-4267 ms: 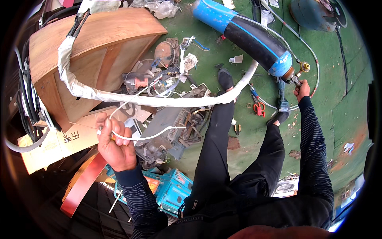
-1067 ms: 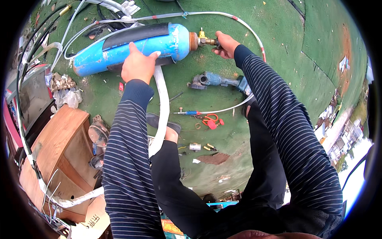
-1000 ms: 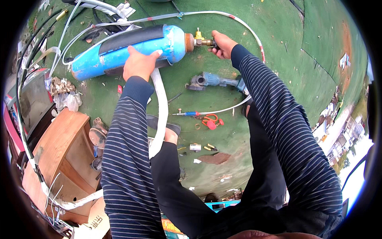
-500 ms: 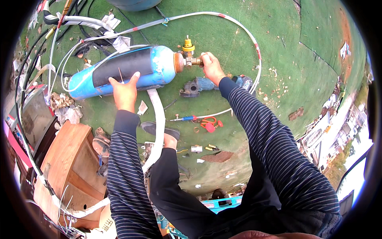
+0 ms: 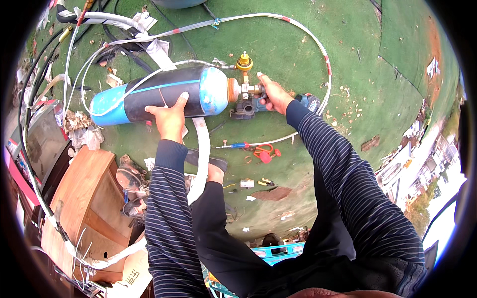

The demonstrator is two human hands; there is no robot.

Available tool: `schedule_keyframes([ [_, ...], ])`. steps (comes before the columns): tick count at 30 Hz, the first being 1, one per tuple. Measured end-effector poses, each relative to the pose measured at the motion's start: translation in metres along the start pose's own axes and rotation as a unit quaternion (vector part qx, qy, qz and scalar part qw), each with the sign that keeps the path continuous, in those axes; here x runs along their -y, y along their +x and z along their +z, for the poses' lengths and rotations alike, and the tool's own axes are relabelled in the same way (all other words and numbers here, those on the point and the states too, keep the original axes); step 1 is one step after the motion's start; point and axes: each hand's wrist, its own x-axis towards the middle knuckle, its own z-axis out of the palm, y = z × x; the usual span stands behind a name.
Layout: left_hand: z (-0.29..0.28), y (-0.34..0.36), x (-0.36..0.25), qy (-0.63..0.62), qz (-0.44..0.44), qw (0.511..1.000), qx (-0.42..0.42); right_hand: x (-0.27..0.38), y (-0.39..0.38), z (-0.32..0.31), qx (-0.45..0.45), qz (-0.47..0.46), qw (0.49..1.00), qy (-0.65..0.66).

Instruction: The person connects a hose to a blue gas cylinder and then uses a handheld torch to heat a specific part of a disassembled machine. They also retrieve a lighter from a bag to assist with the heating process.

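The blue cylinder (image 5: pixel 209 92) lies sideways over the green floor (image 5: pixel 357 89). Left hand (image 5: pixel 170 118): grip spread wide, thumb apart, flat against the cylinder's near side. Right hand (image 5: pixel 276 95): grip curled—nearly closed—around the valve (image 5: pixel 246 90) at the cylinder's neck. Red-handled scissors (image 5: pixel 266 157): nearer the wearer than the cylinder.

Grinder (image 5: pixel 243 111) partly hidden behind valve (image 5: pixel 247 90); rounded tank (image 5: pixel 178 3) cut off by top edge.
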Motion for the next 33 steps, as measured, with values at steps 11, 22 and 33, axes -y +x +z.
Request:
schedule_keyframes([
  [11,0.008,0.036,-0.053,0.154,0.061,0.986,-0.003,-0.015,0.059,-0.004,-0.131,-0.383,0.905,-0.133],
  [22,-0.002,0.053,-0.024,0.127,0.084,0.986,0.063,0.030,0.014,-0.044,0.210,0.140,0.967,0.036],
  [33,-0.003,0.054,-0.047,0.155,0.070,0.984,0.061,0.010,-0.001,-0.037,-0.044,-0.442,0.773,-0.453],
])
